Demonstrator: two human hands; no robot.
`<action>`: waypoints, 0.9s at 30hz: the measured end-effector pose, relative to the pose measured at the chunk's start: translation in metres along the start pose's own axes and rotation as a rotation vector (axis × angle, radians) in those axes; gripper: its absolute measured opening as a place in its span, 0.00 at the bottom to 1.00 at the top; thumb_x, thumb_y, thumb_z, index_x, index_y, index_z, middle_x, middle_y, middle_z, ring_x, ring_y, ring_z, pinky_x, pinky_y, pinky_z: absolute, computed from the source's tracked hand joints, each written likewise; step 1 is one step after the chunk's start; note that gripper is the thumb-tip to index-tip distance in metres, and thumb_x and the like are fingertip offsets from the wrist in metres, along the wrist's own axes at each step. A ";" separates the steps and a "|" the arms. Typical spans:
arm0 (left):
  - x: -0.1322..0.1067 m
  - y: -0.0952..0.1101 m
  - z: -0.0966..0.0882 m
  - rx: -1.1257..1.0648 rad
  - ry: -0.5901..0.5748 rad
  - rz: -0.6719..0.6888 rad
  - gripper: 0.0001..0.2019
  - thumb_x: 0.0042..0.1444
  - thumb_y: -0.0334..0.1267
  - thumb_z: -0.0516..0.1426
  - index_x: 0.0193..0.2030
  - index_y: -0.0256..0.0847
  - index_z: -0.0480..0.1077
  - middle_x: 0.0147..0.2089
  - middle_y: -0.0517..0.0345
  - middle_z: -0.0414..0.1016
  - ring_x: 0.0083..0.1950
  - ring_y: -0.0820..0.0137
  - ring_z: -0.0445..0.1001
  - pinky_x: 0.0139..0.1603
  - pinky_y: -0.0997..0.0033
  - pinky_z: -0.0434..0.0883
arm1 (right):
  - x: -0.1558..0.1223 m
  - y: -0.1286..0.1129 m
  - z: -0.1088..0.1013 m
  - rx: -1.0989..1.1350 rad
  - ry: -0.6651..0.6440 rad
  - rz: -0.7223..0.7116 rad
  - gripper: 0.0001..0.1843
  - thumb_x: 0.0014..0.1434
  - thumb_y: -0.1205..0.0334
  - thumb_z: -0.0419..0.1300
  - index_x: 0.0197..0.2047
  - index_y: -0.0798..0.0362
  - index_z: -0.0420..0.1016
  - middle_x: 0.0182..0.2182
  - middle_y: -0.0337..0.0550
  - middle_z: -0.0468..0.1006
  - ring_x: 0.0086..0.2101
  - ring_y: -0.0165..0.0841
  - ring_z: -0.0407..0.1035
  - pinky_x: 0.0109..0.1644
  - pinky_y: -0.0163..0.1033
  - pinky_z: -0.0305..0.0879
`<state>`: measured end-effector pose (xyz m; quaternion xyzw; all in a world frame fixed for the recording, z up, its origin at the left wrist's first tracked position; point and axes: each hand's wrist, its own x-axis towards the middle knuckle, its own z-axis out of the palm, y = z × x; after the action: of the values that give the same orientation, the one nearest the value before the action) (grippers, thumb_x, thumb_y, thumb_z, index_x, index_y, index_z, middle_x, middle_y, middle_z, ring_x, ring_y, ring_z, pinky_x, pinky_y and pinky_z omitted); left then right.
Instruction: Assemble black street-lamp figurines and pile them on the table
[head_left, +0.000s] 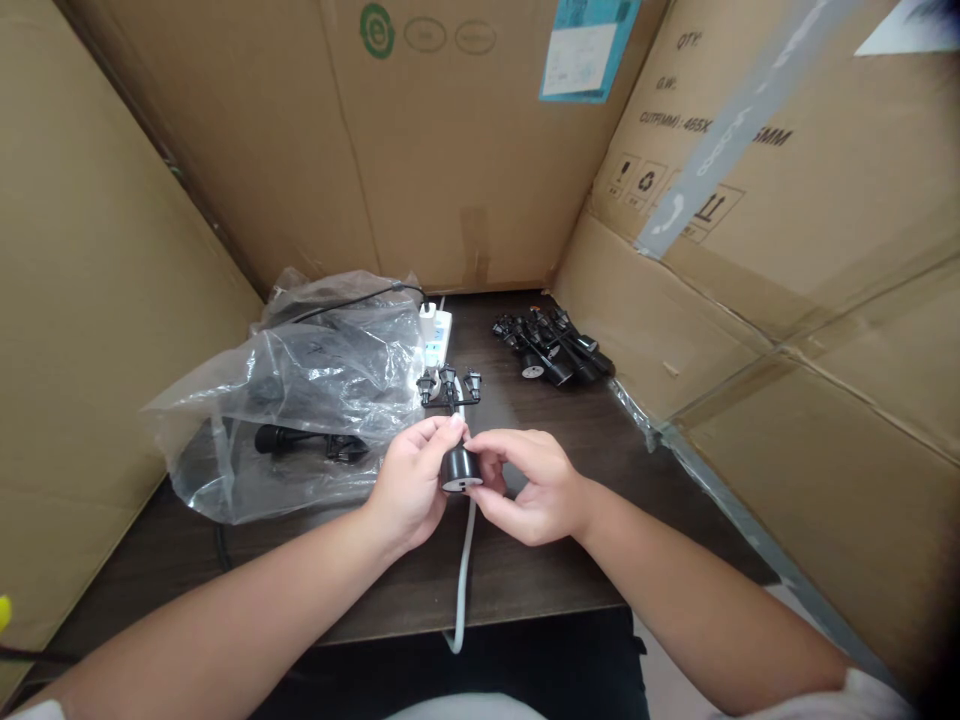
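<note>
Both hands are on a small black toy street lamp, tilted with its round base toward me and three lantern heads pointing away. My left hand is closed around its post and the side of the base, thumb on top. From the other side, my right hand pinches the base with thumb and fingers at its rim. The base's underside is pale, with a small dark slot in it. Part of the post is hidden by my fingers.
Several similar black lamps lie piled at the back right. At left, a clear plastic bag has a black lamp in it. A white power strip with a plug stands behind my hands; a pale cable hangs over the table edge. Cardboard walls surround the table.
</note>
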<state>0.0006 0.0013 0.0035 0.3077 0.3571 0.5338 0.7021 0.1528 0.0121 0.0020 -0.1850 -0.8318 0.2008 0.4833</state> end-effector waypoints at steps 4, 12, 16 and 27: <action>0.000 0.000 0.000 0.000 0.005 0.000 0.13 0.52 0.43 0.64 0.27 0.37 0.69 0.21 0.62 0.68 0.22 0.76 0.66 0.23 0.77 0.61 | 0.000 0.000 0.000 -0.006 -0.002 0.004 0.19 0.53 0.71 0.59 0.49 0.53 0.68 0.23 0.34 0.70 0.20 0.26 0.66 0.26 0.32 0.68; -0.001 -0.002 0.000 0.007 0.003 0.000 0.13 0.53 0.43 0.64 0.26 0.37 0.68 0.21 0.63 0.67 0.22 0.76 0.66 0.23 0.77 0.62 | 0.000 0.000 0.000 -0.009 0.002 -0.009 0.20 0.53 0.71 0.59 0.50 0.53 0.67 0.23 0.34 0.71 0.20 0.27 0.65 0.27 0.32 0.68; -0.003 -0.001 0.000 0.021 -0.037 0.020 0.13 0.54 0.44 0.63 0.27 0.37 0.69 0.22 0.61 0.69 0.23 0.74 0.68 0.26 0.75 0.65 | 0.000 -0.001 -0.002 0.022 -0.014 -0.035 0.22 0.51 0.71 0.59 0.51 0.54 0.67 0.24 0.35 0.71 0.21 0.27 0.65 0.27 0.33 0.67; 0.000 0.032 -0.021 0.524 -0.050 0.506 0.07 0.51 0.39 0.65 0.34 0.39 0.79 0.32 0.53 0.79 0.33 0.67 0.76 0.36 0.71 0.73 | 0.005 0.002 -0.012 -0.065 0.105 -0.070 0.23 0.53 0.70 0.57 0.53 0.54 0.64 0.23 0.34 0.68 0.20 0.27 0.63 0.26 0.34 0.64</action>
<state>-0.0338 0.0099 0.0184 0.5687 0.3771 0.5732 0.4537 0.1615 0.0185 0.0101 -0.1818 -0.8172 0.1467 0.5268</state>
